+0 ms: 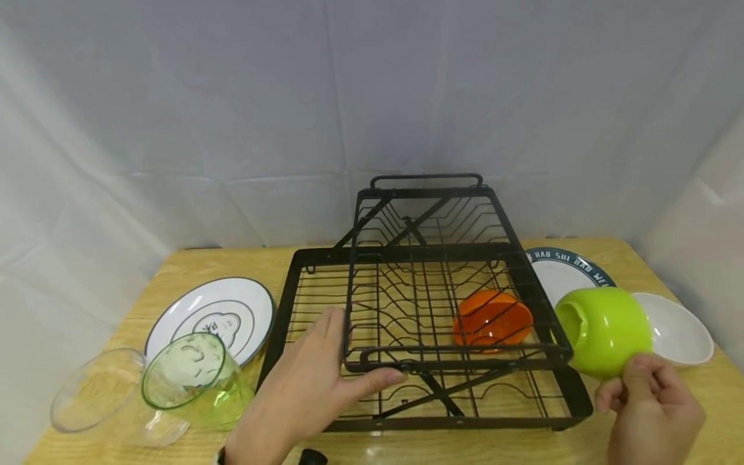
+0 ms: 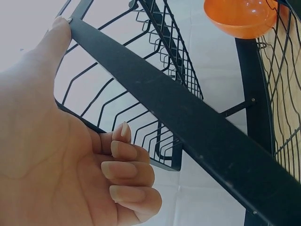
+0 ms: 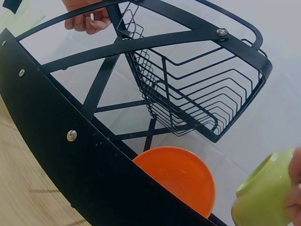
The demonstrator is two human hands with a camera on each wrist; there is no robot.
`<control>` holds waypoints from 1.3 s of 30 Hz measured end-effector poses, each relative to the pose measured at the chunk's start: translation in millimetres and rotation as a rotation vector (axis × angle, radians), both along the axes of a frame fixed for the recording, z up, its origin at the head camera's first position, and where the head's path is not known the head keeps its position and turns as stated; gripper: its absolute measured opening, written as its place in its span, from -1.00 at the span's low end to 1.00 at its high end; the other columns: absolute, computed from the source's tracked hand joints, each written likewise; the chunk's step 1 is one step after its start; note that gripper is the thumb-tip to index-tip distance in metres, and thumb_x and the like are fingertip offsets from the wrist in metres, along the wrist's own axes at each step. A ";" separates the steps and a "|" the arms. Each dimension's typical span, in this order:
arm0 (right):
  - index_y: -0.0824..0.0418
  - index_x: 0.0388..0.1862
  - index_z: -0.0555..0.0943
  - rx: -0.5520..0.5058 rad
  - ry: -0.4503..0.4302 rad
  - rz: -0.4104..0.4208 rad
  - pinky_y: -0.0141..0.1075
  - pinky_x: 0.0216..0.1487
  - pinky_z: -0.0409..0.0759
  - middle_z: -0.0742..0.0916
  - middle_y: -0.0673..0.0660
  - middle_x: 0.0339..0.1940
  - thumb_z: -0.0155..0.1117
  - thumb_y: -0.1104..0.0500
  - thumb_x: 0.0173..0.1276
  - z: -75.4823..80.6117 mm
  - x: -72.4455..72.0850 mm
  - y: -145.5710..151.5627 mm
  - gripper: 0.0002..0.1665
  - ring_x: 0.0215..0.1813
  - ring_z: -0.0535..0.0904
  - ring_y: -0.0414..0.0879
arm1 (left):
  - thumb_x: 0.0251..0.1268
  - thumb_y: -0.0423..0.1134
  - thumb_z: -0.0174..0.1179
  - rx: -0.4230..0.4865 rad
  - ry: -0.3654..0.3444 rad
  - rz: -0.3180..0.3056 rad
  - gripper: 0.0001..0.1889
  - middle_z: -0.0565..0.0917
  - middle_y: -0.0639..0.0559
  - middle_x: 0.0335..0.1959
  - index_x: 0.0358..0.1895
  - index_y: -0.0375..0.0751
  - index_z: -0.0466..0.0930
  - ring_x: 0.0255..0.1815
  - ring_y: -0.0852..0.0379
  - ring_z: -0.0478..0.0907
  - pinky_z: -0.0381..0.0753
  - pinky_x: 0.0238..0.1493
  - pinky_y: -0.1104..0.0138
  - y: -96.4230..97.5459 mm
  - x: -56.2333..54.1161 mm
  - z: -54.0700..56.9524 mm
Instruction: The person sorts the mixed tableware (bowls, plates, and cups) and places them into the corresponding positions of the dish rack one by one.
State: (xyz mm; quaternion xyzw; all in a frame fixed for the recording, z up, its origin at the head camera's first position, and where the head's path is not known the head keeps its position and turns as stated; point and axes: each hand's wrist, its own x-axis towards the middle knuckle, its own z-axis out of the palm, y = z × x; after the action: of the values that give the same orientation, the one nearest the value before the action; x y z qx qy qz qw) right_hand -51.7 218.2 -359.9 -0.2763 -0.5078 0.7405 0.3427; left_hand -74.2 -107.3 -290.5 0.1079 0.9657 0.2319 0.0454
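Observation:
A black two-tier dish rack (image 1: 430, 423) stands in the middle, its smaller upper tier on crossed legs. My left hand (image 1: 310, 381) grips the upper tier's front left corner; in the left wrist view its thumb lies by the dark frame bar (image 2: 155, 89) and the fingers curl below. An orange bowl (image 1: 494, 320) sits tilted on the lower tier at the right, seen through the upper wires. Just right of the rack, my right hand (image 1: 653, 400) pinches a lime green bowl (image 1: 616, 329) by its rim, tipped with its foot toward the rack.
Left of the rack are a white plate (image 1: 256, 310) with a dark rim, a green-tinted glass (image 1: 227, 394) and a clear glass cup (image 1: 95, 394). Behind the green bowl lie a blue-rimmed plate (image 1: 558, 274) and a white dish (image 1: 680, 329). A pale curtain (image 1: 232, 129) hangs behind the table.

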 end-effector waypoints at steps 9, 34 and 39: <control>0.41 -0.39 0.43 -0.121 0.197 0.096 -0.37 -0.83 0.02 0.38 0.11 -0.84 0.11 0.21 0.45 -0.3 1.6 1.7 -0.72 -0.89 0.13 -0.13 | -0.17 0.72 -0.12 -0.003 0.031 0.009 0.16 0.46 -0.19 0.17 0.24 -0.30 0.29 0.06 -0.07 0.49 0.50 0.17 0.03 -0.1 -0.5 0.7; 0.37 0.25 0.41 -0.958 0.397 1.302 -0.39 -0.31 0.28 0.06 -0.07 -0.59 -0.44 0.20 0.63 -22.9 -1.7 14.8 -0.50 -0.65 -0.13 -0.19 | -0.14 0.68 -0.05 0.009 -0.019 0.012 0.25 0.33 -0.25 0.35 0.40 -0.36 0.16 0.30 -0.17 0.35 0.38 0.29 -0.02 -0.9 -0.8 2.3; 0.37 0.18 0.43 -1.079 0.361 1.175 -0.36 -0.24 0.27 -0.01 -0.10 -0.60 -0.24 0.30 0.57 -22.9 -0.1 4.5 -0.64 -0.61 -0.16 -0.21 | -0.17 0.71 -0.09 0.004 -0.036 0.010 0.32 0.24 -0.27 0.43 0.47 -0.37 0.06 0.38 -0.19 0.25 0.33 0.33 -0.02 -1.2 -0.2 2.3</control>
State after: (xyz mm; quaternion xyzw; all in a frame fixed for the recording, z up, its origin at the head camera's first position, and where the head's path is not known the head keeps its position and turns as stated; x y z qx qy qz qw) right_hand -51.8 222.7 -382.8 0.0315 -0.0805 0.9750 -0.2049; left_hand -74.5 -108.5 -288.2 0.0991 0.9648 0.2359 0.0614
